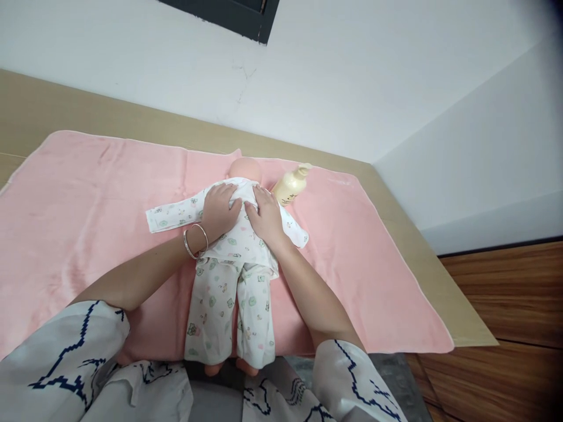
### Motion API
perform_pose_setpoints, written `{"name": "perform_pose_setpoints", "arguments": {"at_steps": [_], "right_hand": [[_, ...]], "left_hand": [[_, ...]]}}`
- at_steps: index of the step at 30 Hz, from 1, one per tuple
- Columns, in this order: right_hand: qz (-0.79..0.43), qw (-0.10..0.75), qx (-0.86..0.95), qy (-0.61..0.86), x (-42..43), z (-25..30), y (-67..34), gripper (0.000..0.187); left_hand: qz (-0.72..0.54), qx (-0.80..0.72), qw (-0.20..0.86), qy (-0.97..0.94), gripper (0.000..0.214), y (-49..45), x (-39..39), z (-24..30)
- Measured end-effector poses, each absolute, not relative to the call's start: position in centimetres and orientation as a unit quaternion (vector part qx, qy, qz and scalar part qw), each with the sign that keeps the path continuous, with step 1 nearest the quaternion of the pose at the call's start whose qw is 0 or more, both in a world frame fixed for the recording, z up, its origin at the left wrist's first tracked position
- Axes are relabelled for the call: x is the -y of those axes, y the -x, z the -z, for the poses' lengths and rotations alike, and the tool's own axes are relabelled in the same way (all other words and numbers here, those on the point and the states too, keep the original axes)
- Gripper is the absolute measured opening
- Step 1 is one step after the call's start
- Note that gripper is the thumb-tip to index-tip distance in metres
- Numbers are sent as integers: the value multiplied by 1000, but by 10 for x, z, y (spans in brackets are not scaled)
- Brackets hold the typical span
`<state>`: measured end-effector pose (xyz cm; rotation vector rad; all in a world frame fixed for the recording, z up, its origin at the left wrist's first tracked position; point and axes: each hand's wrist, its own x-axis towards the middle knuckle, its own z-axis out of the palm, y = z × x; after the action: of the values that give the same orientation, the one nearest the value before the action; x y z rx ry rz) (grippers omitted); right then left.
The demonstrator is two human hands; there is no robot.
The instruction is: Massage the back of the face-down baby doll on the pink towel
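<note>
We read the scene from the left. The table [39, 105] carries a pink blanket [79, 211] spread flat over most of its top. On this blanket lies the doll [240, 249], near the blanket's middle, with its legs toward us and its head [246, 169] toward the wall. One printed shirt sleeve [171, 215] extends flat to the left. The left hand [220, 211], with two bracelets [196, 240] at the wrist, lies palm down on the upper part of the doll's shirt, fingers apart and reaching the collar. It clamps nothing that we can see (whether the fingertips pinch fabric at the collar cannot be told). The right hand [264, 217] lies just beside it in the same way, flat and unclenched, with its fingers on the collar edge and the thumbs of the two hands close together. To the right of the doll's head, just beside it, a cream pump bottle [290, 186] lies tilted on the blanket, touched by neither hand. Further right we see the blanket's edge, bare table and a wooden floor [505, 328]. As to progress, we judge the dressing largely done: shirt and trousers are on the doll and both sleeves are laid out. The feet are bare, and the collar area under the hands appears to be the part in work.
</note>
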<state>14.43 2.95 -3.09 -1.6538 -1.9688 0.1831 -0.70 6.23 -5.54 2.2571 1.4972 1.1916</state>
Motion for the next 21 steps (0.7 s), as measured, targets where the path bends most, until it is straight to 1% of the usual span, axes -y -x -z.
{"name": "perform_pose_setpoints", "arguments": {"at_steps": [13, 16, 21], "right_hand": [[-61, 279, 739, 610, -30, 32, -144, 54], [-60, 277, 740, 610, -30, 31, -145, 55], [-89, 223, 763, 601, -36, 26, -155, 60]], "left_hand": [[-412, -497, 78, -760, 37, 7, -64, 59], [-405, -503, 59, -761, 36, 7, -60, 56], [-362, -482, 10, -798, 31, 5, -44, 46]]}}
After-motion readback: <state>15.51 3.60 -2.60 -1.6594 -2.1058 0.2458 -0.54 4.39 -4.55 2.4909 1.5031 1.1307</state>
